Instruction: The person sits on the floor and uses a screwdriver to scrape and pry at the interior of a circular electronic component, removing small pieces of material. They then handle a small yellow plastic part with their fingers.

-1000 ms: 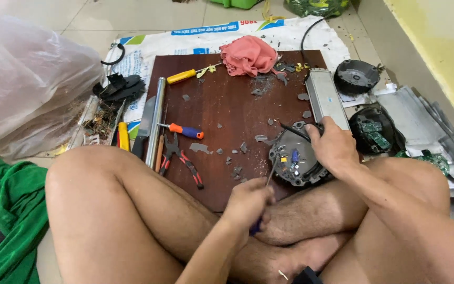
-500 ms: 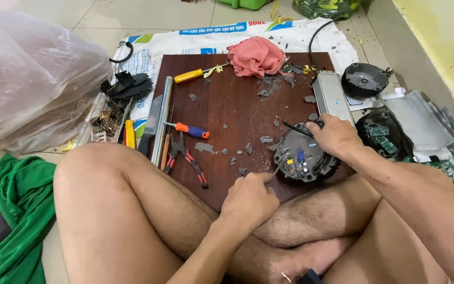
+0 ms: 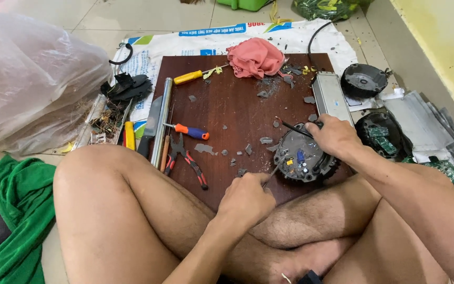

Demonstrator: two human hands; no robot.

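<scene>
Two hands (image 3: 245, 199) (image 3: 334, 138) — round circuit housing (image 3: 303, 160); parts inside.

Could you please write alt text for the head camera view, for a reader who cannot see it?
A person sitting cross-legged steadies a round grey circuit-board unit with the right hand while the left hand pokes a thin tool at its edge. It rests on a dark wooden board with pliers, screwdrivers and a pink rag.

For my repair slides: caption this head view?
Left hand probes round grey circuit unit with thin tool; right hand steadies it.
</scene>
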